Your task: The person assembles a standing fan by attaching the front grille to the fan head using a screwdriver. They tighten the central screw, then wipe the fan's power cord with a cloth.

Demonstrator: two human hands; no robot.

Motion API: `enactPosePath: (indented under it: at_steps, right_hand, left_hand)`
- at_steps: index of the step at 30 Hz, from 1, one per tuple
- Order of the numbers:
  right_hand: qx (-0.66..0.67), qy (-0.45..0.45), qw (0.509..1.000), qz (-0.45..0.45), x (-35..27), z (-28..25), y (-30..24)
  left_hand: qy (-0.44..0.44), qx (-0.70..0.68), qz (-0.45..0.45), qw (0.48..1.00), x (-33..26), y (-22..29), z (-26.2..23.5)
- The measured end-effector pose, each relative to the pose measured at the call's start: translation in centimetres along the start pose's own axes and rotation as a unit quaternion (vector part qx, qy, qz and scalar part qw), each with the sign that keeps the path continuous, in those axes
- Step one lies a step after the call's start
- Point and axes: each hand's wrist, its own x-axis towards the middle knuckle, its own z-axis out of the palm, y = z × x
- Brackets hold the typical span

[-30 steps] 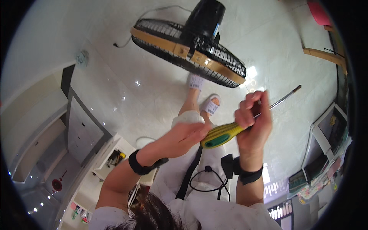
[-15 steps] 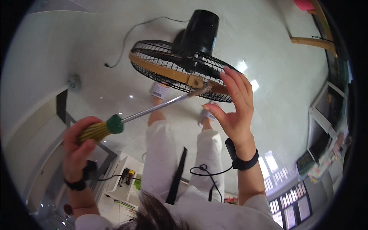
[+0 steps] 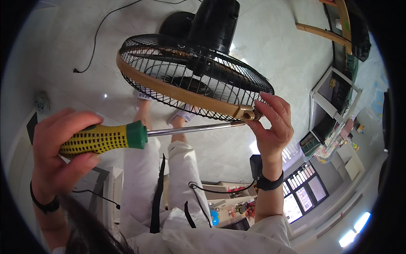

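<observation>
My left hand (image 3: 48, 146) is wrapped round the yellow and green handle of a large screwdriver (image 3: 137, 134). Its long metal shaft runs right, and the tip ends beside the clamp on a fan's rim. The black fan (image 3: 222, 31) has a wire cage, with a gold-brown band (image 3: 169, 88) around its edge. Closed at the band's clamp (image 3: 245, 113), my right hand (image 3: 274, 122) pinches its end between thumb and fingers. Whether the tip touches a screw is hidden by the thumb.
A black cord (image 3: 96, 40) with a plug trails over the tiled floor left of the fan. Wooden furniture (image 3: 325, 34) stands at the far right. White shelving with small items (image 3: 230, 207) lies near my legs. A cable hangs from my right wrist strap (image 3: 270, 182).
The fan and its clamp appear larger and lower in view. My left hand has moved left, and the screwdriver lies flatter. My right fingers have closed from spread onto the clamp.
</observation>
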Motion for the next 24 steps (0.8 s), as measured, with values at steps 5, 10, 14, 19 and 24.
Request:
enactPosePath:
  at_steps: [5, 10, 14, 19, 24]
  right_hand:
    - [0.003, 0.009, 1.000, 0.019, -0.3, 0.2, 0.5]
    - [0.008, 0.028, 1.000, 0.000, -0.6, 0.3, 0.8]
    - [0.026, 0.031, 0.999, 0.006, -0.7, 0.4, 0.8]
    - [0.030, 0.029, 0.999, 0.019, -1.0, 0.6, 0.7]
    - [0.051, 0.030, 0.998, 0.010, -1.1, 0.4, 1.1]
  left_hand:
    - [0.009, 0.033, 0.034, 0.999, 1.6, -0.2, 1.5]
    - [-0.011, 0.093, 0.069, 0.993, 1.7, -0.7, 0.6]
    - [-0.037, 0.128, 0.075, 0.988, 2.2, -1.1, -0.8]
    - [-0.049, 0.030, 0.043, 0.997, 2.7, -1.5, 0.1]
    - [0.003, -0.013, 0.072, 0.997, 1.8, -2.6, 0.0]
